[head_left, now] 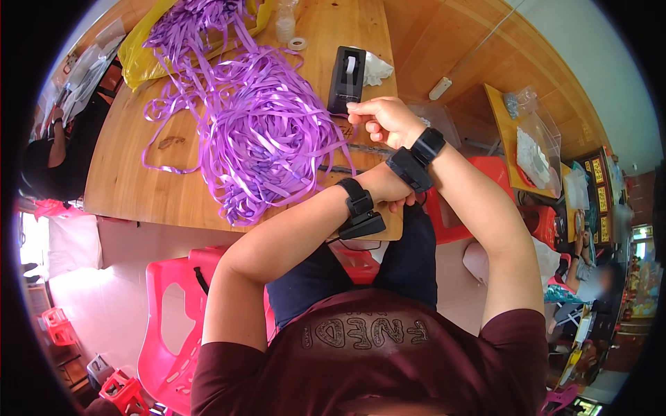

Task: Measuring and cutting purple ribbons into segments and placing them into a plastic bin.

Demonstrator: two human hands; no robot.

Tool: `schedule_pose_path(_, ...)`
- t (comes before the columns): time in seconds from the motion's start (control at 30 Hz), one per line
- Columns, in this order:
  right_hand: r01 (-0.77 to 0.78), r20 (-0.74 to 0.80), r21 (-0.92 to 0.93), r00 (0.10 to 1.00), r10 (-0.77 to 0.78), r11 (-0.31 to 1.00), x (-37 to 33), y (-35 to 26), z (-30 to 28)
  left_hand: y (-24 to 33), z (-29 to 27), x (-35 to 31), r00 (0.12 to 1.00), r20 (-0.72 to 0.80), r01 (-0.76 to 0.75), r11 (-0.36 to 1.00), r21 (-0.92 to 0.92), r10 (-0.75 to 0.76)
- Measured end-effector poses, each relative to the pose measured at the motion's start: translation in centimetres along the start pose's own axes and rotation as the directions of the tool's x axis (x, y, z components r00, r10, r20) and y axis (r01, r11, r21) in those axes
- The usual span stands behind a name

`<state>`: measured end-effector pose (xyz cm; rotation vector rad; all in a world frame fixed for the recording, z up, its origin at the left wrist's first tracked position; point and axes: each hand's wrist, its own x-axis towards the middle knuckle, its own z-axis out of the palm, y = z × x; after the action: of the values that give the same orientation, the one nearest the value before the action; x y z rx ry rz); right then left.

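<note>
Purple ribbons [267, 128] are lying in a large tangled heap across the wooden table [121, 166], with one loose loop straying to the left and a strand running along the heap's right edge. More ribbon is spilling from the yellow bag [135, 59] at the far edge, so plenty is sitting loose and no neat, separate stack is showing on the tabletop; by that look, much is apparently waiting to be handled. Deeper-violet bits are showing among the loops, but whether they are marking finished pieces I cannot tell. Just right of the heap, the black tape dispenser [345, 80] is standing with its pale roll [351, 65] in place. The right hand [388, 119] is hanging at its near end, thumb and forefinger making a narrow pinch, the other fingers curling; anything between the tips is too small to make out. The left hand [387, 186] is crossing beneath the right wrist, mostly hidden by a black wrist device [408, 169], so what it is holding, and how wide, I cannot tell. Farther out, a crumpled white wad [376, 69] is lying beside the dispenser, and a small tape ring [297, 44] is lying beyond the heap.
</note>
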<state>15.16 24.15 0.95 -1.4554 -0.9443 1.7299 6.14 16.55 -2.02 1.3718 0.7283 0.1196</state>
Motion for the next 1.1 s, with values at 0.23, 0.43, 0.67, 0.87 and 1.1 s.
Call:
schedule_pose_path(0.23, 0.111, 0.088, -0.213, 0.992, -0.094, 0.971, -2.5, -1.4, -1.7, 0.3, -0.1, -0.2, 1.000, -0.016, -0.024, 0.998, 0.051, 0.025)
schedule_pose_path(0.43, 0.146, 0.204, -0.667, 0.979, -0.010, 0.730, -8.4, -2.2, -7.9, 0.0, -0.6, 0.4, 0.997, 0.012, 0.067, 0.983, 0.171, -0.070)
schedule_pose_path(0.67, 0.343, 0.334, -0.886, 0.939, -0.082, 0.314, -8.4, 0.0, -10.6, 0.4, -0.2, 0.2, 0.999, -0.007, 0.054, 0.988, 0.146, -0.054)
schedule_pose_path(0.87, 0.344, 0.340, -0.921, 0.939, -0.052, 0.182, -7.4, 0.2, -10.4, 0.7, 0.1, 0.0, 0.996, -0.013, 0.089, 0.988, 0.129, -0.088)
schedule_pose_path(1.1, 0.155, 0.155, -0.964, 0.988, -0.020, 0.215, -8.4, -0.9, -8.6, 0.7, 0.0, -0.1, 0.996, -0.016, 0.094, 0.984, 0.151, -0.093)
